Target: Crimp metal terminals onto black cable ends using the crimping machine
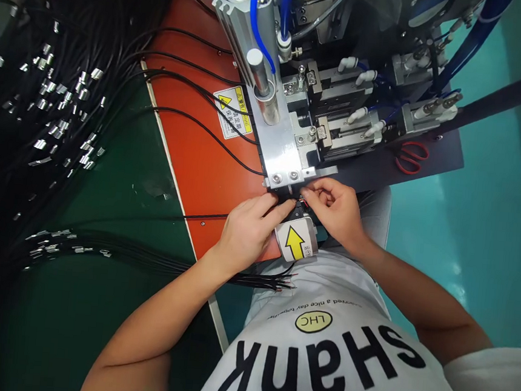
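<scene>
At the front end of a metal machine [280, 151], my two hands work close together. My left hand [248, 228] is closed, its thumb and index finger at the machine's lower edge. A black cable [206, 217] runs in from the left and passes under this hand. Opposite it, my right hand [338, 214] pinches thin wire ends [304, 203], with a bit of red showing between the fingertips. Just below the fingers sits a plate with a yellow arrow [295, 243]. The fingertips partly hide the spot where wires and machine meet.
Black cables with silver metal clips [67, 111] heap over the green table [139, 325] at left. A cable bundle [235, 275] reaches my lap. Several cables cross the orange plate [183, 140] into the machine. Red-handled scissors [412, 158] lie at right. Blue air hoses [479, 32] rise behind.
</scene>
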